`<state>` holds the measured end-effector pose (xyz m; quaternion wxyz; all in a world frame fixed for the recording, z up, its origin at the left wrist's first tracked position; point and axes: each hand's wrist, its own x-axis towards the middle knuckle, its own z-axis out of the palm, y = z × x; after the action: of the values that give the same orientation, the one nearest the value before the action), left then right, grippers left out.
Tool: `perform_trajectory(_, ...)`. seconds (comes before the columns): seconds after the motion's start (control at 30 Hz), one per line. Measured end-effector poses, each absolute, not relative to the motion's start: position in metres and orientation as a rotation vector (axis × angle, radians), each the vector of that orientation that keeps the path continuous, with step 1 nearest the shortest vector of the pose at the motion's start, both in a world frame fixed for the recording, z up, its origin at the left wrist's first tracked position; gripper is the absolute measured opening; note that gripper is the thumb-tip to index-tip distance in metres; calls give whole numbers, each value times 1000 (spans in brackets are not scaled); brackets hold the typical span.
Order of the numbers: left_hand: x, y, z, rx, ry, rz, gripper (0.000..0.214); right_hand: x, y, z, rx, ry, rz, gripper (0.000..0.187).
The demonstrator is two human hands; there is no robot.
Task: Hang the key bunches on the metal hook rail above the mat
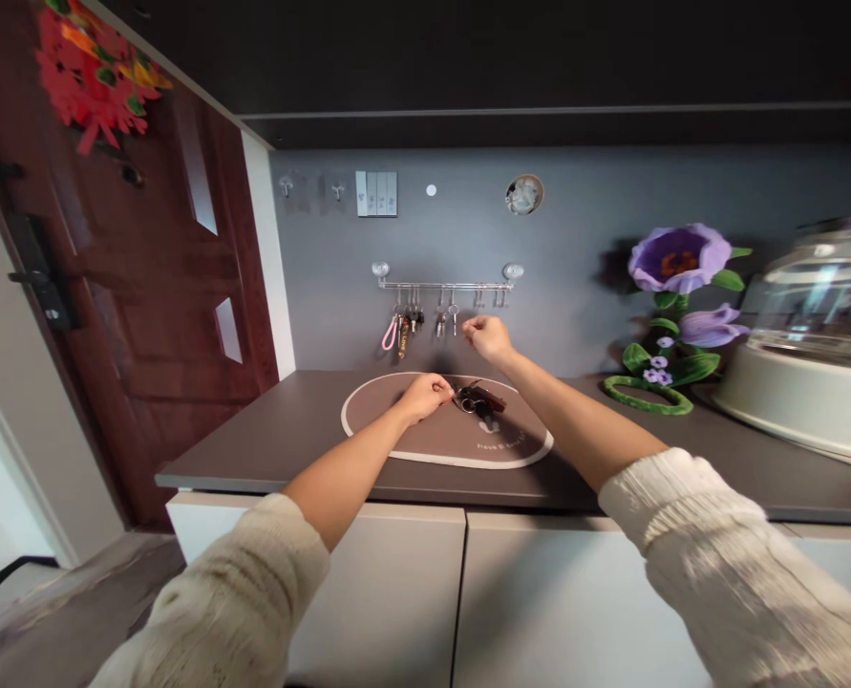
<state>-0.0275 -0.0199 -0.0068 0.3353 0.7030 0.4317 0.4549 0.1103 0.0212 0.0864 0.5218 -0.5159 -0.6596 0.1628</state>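
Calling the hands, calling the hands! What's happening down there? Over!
Left hand, fingers at the key bunch on the oval mat. Right hand raised, near the hanging keys. Nothing between hands and keys. Over.

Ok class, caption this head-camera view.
Left hand at a key bunch on an oval mat, right hand below hanging keys on a rail.

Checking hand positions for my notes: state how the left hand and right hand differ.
The left hand is low over the oval mat, beside the keys lying there. The right hand is raised above the mat, near the keys hanging from the rail. Both are bare, emerging from cream knit sleeves.
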Motion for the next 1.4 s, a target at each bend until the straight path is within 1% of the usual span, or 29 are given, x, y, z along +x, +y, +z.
perform_trajectory(0.17,-29,-22,-7,1933,1122,1211,8,121,2,71,-1193,-1571,503,12)
perform_trajectory(0.43,-27,-23,-8,1970,1182,1196,9,140,-18,36,-1171,-1554,546,13)
perform_trajectory(0.63,-27,-21,-9,2116,1220,1174,13,144,-32,17,-1234,-1578,515,14)
perform_trajectory(0.77,-26,-24,-6,2140,1234,1181,14,143,-43,16,-1226,-1609,533,14)
perform_trajectory(1.0,-20,-26,1,2031,1306,1254,12,145,-48,20,-1286,-1618,387,13)
perform_trajectory(1.2,-9,-10,4,1940,1291,1365,10,149,-51,25,-1298,-1533,385,14)
perform_trajectory(1.4,-6,-7,-2,1929,1256,1433,9,156,-46,25,-1345,-1515,399,18)
